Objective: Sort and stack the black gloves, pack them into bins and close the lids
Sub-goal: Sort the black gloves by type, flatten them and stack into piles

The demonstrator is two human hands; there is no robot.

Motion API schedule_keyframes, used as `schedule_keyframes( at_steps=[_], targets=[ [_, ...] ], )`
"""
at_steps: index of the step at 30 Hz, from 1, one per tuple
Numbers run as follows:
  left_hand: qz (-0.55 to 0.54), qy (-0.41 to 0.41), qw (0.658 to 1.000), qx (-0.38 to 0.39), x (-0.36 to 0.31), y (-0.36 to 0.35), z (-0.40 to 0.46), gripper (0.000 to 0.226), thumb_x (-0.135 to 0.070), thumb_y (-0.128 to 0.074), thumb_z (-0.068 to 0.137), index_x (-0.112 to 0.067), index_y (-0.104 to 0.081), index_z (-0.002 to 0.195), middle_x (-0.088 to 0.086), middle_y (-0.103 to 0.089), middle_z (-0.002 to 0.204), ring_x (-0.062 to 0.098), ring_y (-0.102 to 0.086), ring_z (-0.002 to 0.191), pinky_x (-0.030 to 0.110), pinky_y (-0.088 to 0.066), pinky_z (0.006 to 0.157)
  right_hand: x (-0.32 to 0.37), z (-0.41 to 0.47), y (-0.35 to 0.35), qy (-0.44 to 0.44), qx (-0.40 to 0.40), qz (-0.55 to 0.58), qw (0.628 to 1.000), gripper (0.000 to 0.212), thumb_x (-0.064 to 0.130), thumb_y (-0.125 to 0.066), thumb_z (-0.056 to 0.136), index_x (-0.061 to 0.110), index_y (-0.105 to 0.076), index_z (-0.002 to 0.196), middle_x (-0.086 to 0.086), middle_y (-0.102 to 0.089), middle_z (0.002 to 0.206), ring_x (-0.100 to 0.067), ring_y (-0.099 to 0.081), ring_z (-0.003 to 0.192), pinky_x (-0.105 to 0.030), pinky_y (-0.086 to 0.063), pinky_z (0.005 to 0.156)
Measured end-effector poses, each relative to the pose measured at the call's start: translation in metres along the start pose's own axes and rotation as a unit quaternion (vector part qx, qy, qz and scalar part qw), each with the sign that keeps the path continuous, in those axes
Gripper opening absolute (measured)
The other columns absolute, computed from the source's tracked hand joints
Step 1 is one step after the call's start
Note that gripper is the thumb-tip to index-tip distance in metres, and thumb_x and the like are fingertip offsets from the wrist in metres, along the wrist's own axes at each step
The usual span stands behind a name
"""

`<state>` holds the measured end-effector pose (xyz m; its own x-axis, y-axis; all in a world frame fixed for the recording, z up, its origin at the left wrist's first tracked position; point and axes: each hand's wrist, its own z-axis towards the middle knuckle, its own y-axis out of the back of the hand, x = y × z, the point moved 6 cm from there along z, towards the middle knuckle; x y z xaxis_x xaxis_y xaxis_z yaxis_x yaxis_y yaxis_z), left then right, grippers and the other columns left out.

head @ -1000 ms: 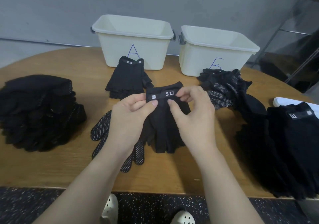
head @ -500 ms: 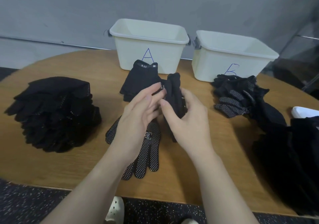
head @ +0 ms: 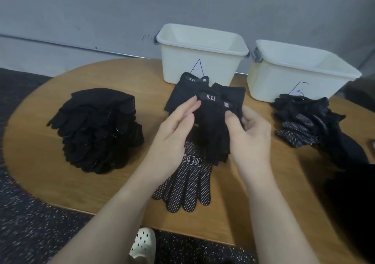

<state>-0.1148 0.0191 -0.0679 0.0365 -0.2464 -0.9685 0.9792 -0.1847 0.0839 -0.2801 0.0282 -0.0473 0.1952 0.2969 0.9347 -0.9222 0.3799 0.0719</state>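
Head view, single frame.

Held item: fingerless glove with "5.11" wrist tab, raised above counter centre, fingers hanging down. Right hand pinching its right edge between thumb and curled fingers. Left hand with fingers straight and close together, tips touching the wrist band near the tab, not gripping.

At 12 o'clock from the held glove: second 5.11 glove lying flat, just in front of bin A, lid off, nothing visible inside.

At 1 o'clock: bin B, likewise uncovered, nothing visible inside.

At 3 o'clock: loose heap of dotted gloves in front of bin B, trailing toward the counter's right edge.

At 6 o'clock: single dotted glove, palm up, fingers toward the near edge, partly under the held glove.

At 9 o'clock: tall stack of dotted gloves, well apart from the hands.

Lids: not identifiable in frame.

Risks, judged: held only by a one-sided pinch, so glove likely to twist or slip if the left hand lifts away. All stock black, so easy mis-sorting of 5.11 type onto dotted piles. Tall 9 o'clock stack liable to topple if nudged.
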Motion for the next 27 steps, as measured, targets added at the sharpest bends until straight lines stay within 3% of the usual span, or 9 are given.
schedule_keyframes(
  at_steps=[3, 6, 9, 12, 16, 18, 20, 23, 27],
  targets=[
    [0.011, 0.061, 0.997, 0.051, 0.012, 0.001, 0.001, 0.06, -0.034, -0.057, 0.105, -0.036, -0.032, 0.16, -0.026, -0.041, 0.157, -0.011, -0.037, 0.142, 0.031, -0.029, 0.124, -0.003, 0.004, 0.003, -0.093, 0.025, 0.184, 0.978, 0.025, 0.004, -0.051, 0.103, 0.006, -0.074, 0.112, -0.013, -0.077, 0.11, -0.03, -0.072, 0.107, -0.038, -0.06, 0.086],
    [-0.022, 0.078, 0.994, 0.074, 0.014, 0.003, 0.002, 0.045, -0.031, -0.064, 0.102, -0.027, -0.055, 0.145, -0.018, -0.065, 0.136, 0.0, -0.059, 0.127, 0.038, -0.043, 0.116, 0.0, 0.003, -0.004, -0.142, 0.106, 0.28, 0.943, 0.032, 0.01, -0.044, 0.106, 0.0, -0.065, 0.128, -0.019, -0.071, 0.126, -0.034, -0.068, 0.118, -0.038, -0.059, 0.091],
    [-0.06, 0.091, 0.991, 0.077, 0.014, 0.01, 0.004, 0.026, -0.024, -0.067, 0.1, -0.019, -0.072, 0.125, -0.006, -0.075, 0.121, 0.013, -0.07, 0.116, 0.044, -0.051, 0.108, -0.004, 0.0, -0.001, -0.168, 0.126, 0.267, 0.941, 0.033, 0.014, -0.045, 0.106, 0.003, -0.065, 0.129, -0.018, -0.07, 0.128, -0.032, -0.069, 0.117, -0.034, -0.06, 0.084],
    [-0.04, 0.092, 0.994, 0.034, 0.019, 0.017, 0.006, 0.017, -0.021, -0.07, 0.098, -0.013, -0.075, 0.111, 0.001, -0.078, 0.108, 0.018, -0.074, 0.101, 0.043, -0.059, 0.092, -0.013, -0.003, 0.007, -0.193, 0.099, 0.19, 0.957, 0.028, 0.017, -0.051, 0.105, 0.002, -0.067, 0.121, -0.018, -0.073, 0.122, -0.029, -0.071, 0.109, -0.035, -0.06, 0.082],
    [0.008, 0.081, 0.994, -0.068, 0.023, 0.022, 0.01, 0.005, -0.022, -0.071, 0.096, -0.018, -0.074, 0.094, -0.002, -0.076, 0.088, 0.007, -0.067, 0.07, 0.033, -0.054, 0.059, -0.019, 0.004, 0.004, -0.184, 0.06, 0.047, 0.98, 0.012, 0.02, -0.065, 0.1, 0.011, -0.072, 0.105, -0.004, -0.079, 0.106, -0.02, -0.075, 0.099, -0.03, -0.059, 0.076],
    [0.015, 0.066, 0.993, -0.099, 0.022, 0.021, 0.016, 0.003, -0.023, -0.072, 0.096, -0.022, -0.075, 0.094, -0.008, -0.076, 0.087, 0.006, -0.071, 0.078, 0.032, -0.057, 0.068, -0.019, 0.014, -0.003, -0.163, 0.046, 0.021, 0.985, 0.011, 0.019, -0.069, 0.098, 0.015, -0.072, 0.108, 0.003, -0.079, 0.103, -0.014, -0.076, 0.097, -0.026, -0.059, 0.076],
    [0.006, 0.063, 0.99, -0.126, 0.023, 0.02, 0.022, 0.003, -0.023, -0.073, 0.095, -0.022, -0.075, 0.095, -0.008, -0.077, 0.089, 0.012, -0.073, 0.086, 0.043, -0.061, 0.08, -0.019, 0.028, -0.011, -0.152, 0.034, 0.027, 0.987, 0.008, 0.016, -0.066, 0.1, 0.016, -0.071, 0.106, 0.005, -0.079, 0.101, -0.012, -0.075, 0.097, -0.023, -0.059, 0.075],
    [0.002, 0.069, 0.986, -0.153, 0.028, 0.023, 0.037, 0.002, -0.024, -0.074, 0.094, -0.023, -0.075, 0.095, -0.009, -0.077, 0.09, 0.012, -0.074, 0.088, 0.047, -0.061, 0.084, -0.022, 0.052, -0.024, -0.156, 0.054, 0.026, 0.986, 0.009, 0.017, -0.064, 0.101, 0.014, -0.071, 0.107, 0.002, -0.079, 0.103, -0.015, -0.075, 0.098, -0.037, -0.061, 0.086],
    [0.021, 0.064, 0.973, -0.221, 0.033, 0.038, 0.063, 0.013, -0.024, -0.075, 0.092, -0.028, -0.07, 0.103, -0.015, -0.076, 0.096, 0.004, -0.072, 0.092, 0.039, -0.06, 0.086, -0.026, 0.087, -0.043, -0.151, 0.08, 0.005, 0.985, 0.015, 0.023, -0.062, 0.103, 0.013, -0.072, 0.108, 0.0, -0.079, 0.104, -0.018, -0.075, 0.099, -0.046, -0.059, 0.095]
  ],
)
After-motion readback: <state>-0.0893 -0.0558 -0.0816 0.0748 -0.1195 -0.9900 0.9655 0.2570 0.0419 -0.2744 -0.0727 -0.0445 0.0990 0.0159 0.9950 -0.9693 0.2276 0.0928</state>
